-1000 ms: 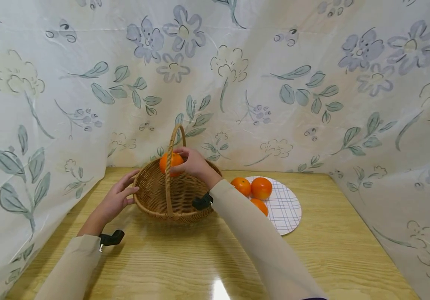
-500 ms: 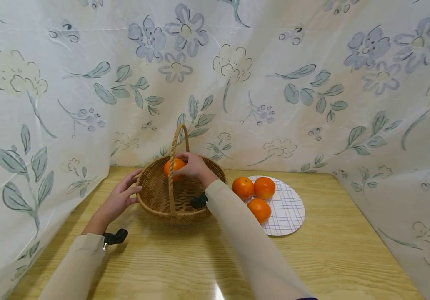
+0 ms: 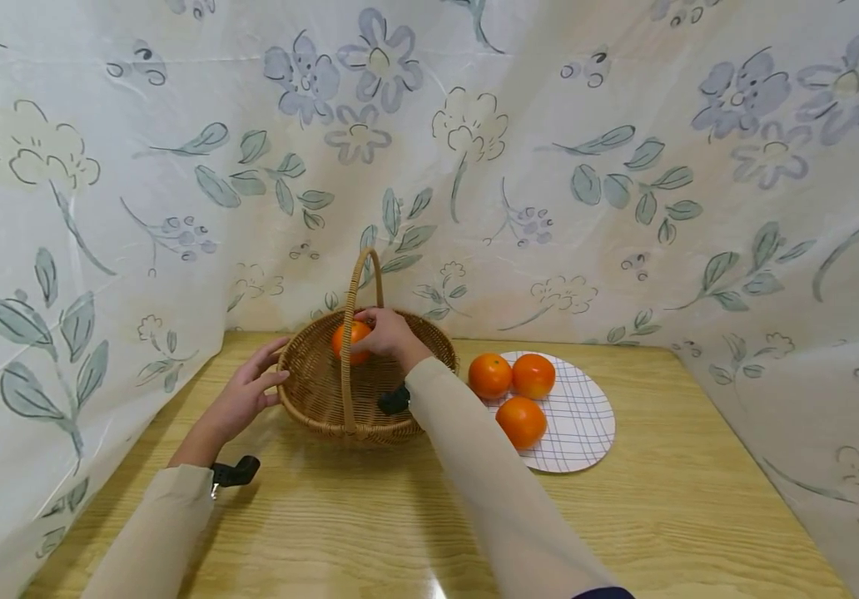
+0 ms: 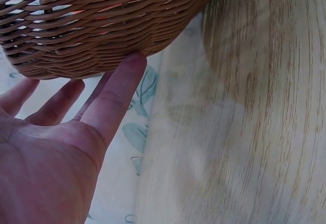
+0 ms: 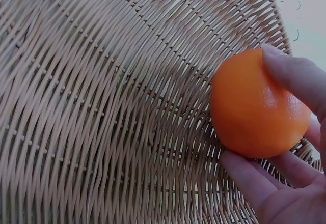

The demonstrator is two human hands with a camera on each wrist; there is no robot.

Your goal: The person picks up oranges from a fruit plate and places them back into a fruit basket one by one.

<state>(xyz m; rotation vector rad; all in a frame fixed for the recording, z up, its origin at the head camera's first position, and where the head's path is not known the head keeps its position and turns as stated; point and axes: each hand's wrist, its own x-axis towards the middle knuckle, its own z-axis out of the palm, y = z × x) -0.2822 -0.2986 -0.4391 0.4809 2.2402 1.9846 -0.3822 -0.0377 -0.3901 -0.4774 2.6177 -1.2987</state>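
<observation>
A brown wicker basket (image 3: 315, 424) with a tall arched handle (image 3: 348, 366) stands toward the back of the table. My right hand (image 3: 392, 337) reaches into it and holds an orange (image 3: 358, 341) between thumb and fingers, behind the handle in the head view. The right wrist view has this orange (image 5: 257, 104) low against the woven inner wall (image 5: 127, 96). At the basket's left side, my left hand (image 3: 242, 395) touches the wicker with extended fingers. In the left wrist view its thumb tip (image 4: 133, 61) meets the outside near the rim, the other fingers spread beyond.
Right of the basket lies a round white plate (image 3: 583, 416) with a blue grid pattern. Grouped on its left part are three oranges (image 3: 522, 422). Floral cloth (image 3: 549, 166) hangs behind and beside the wooden table (image 3: 662, 499).
My right hand has lowered the orange deeper into the basket. The left hand has stayed at the rim. The head view has shifted slightly, and the plate's front orange shows more fully past the sleeve.
</observation>
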